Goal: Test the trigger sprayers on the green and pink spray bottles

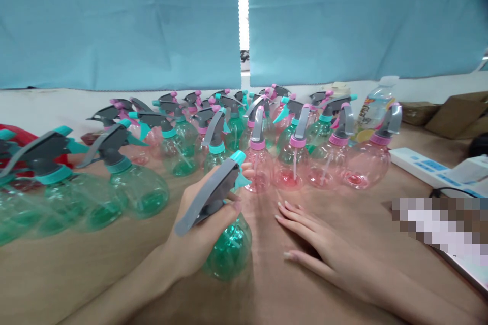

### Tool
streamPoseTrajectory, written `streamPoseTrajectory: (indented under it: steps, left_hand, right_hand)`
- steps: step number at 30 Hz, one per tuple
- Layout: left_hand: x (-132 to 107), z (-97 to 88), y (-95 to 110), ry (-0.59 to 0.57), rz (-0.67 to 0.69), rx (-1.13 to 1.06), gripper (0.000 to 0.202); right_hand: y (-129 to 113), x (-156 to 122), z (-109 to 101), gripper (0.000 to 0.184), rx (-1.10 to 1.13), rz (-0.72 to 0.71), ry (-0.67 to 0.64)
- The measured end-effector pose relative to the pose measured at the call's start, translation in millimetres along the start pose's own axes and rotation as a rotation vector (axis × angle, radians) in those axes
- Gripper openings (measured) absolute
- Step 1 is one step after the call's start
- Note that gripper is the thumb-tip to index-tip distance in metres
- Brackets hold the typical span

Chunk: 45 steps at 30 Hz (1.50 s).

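My left hand (204, 228) is wrapped round the neck of a green spray bottle (231, 251) with a grey and turquoise trigger head. The bottle stands close to upright in front of me, its head tilted up to the right. My right hand (320, 238) lies on the table to the right of it, palm down, fingers stretched out and holding nothing. Just beyond both hands stands a row of pink spray bottles (288, 172) with grey heads and pink collars. To the left are several green spray bottles (141, 190) with turquoise collars.
More pink and green spray bottles crowd the back of the brown table (148, 274). At the right stand a labelled drink bottle (373, 106), a white power strip (427, 167) and a cardboard box (457, 117). A blue curtain (114, 20) hangs behind.
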<state>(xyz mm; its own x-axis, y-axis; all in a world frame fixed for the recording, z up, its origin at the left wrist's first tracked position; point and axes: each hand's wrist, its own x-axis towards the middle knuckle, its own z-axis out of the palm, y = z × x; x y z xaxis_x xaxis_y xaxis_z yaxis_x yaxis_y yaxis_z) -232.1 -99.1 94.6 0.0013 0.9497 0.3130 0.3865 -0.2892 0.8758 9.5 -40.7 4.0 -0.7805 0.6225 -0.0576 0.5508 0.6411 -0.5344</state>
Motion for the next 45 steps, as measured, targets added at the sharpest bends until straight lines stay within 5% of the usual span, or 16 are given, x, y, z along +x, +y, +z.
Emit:
streamPoseTrajectory:
  steps: [20, 35, 45]
  left_hand:
    - [-1.0, 1.0, 3.4, -0.002, -0.015, 0.019, 0.043]
    - [-1.8, 1.9, 2.4, 0.041, -0.090, 0.025, 0.013]
    - [-2.6, -0.4, 3.7, 0.023, -0.068, 0.027, 0.021]
  right_hand:
    - [8.2, -1.3, 7.0, 0.062, 0.024, -0.046, 0.068]
    - [3.5, -2.1, 3.1, 0.063, 0.017, -0.016, 0.047]
    - [-1.3, -0.1, -0.3, 0.065, -0.004, 0.003, 0.000]
